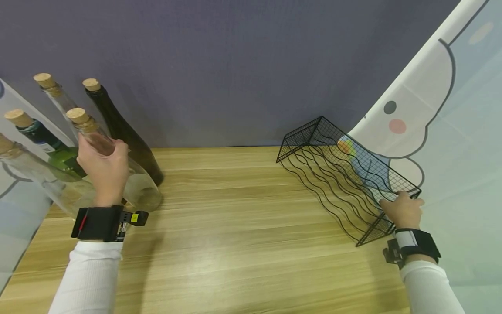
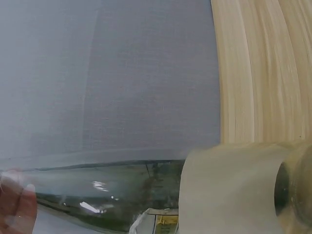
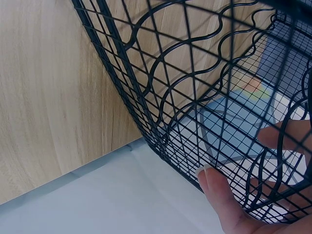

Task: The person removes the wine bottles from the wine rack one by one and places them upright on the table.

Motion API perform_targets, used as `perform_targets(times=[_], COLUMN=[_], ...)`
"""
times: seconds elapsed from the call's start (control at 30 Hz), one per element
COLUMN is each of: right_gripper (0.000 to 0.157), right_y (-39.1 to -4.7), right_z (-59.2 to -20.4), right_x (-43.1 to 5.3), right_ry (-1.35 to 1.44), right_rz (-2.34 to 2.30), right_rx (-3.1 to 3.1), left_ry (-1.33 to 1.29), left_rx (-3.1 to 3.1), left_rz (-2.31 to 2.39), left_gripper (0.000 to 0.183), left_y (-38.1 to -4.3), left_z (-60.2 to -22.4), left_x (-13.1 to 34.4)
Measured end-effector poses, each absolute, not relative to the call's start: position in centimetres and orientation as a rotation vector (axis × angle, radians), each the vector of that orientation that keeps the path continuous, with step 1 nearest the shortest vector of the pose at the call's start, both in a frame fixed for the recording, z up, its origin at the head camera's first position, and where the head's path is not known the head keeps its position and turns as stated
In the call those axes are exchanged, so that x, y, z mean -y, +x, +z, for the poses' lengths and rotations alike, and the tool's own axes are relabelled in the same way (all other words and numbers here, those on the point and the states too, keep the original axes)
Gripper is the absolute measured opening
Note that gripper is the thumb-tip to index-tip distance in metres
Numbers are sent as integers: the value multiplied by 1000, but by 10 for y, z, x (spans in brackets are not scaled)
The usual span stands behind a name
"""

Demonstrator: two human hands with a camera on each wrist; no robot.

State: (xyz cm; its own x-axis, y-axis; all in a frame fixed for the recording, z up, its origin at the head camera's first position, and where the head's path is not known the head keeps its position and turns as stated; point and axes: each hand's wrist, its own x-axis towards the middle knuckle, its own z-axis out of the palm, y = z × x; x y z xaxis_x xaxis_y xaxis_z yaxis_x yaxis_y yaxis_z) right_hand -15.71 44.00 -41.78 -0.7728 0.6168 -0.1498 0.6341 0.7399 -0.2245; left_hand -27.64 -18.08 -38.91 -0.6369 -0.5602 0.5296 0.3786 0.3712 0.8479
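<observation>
At the left, my left hand [image 1: 106, 170] grips a clear glass bottle [image 1: 145, 192] by its neck, below the cork [image 1: 77, 115]. In the left wrist view this bottle shows a plain pale label [image 2: 229, 190], with green glass visible through it and fingertips [image 2: 22, 204] at its narrow end. My right hand [image 1: 404, 210] holds the near right corner of a black wire rack [image 1: 345, 183] with wavy inner rods. The right wrist view shows the thumb [image 3: 219, 195] outside the mesh side and other fingers within, partly hidden behind wires.
Around the gripped bottle stand several other corked bottles: a dark one [image 1: 129, 135], a green one [image 1: 64, 157] and clear ones. A grey panel [image 1: 235, 74] rises behind the wooden tabletop [image 1: 235, 244]. Printed cloth [image 1: 462, 183] hangs along the right side.
</observation>
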Motion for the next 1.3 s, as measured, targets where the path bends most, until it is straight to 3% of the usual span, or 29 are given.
perform_targets(times=[0.9,1.3], right_gripper=[71,87], right_y=[-161,-164], right_z=[-419,-407], right_x=[-438,-454], right_ry=[1019,894], right_rz=[-427,-443], right_rx=[-2853,-2728], left_ry=[220,167], left_rx=[1772,1730], left_rz=[-1392,-1478], left_gripper=[24,20], left_y=[-284,-270], left_z=[-404,-387], left_x=[195,186])
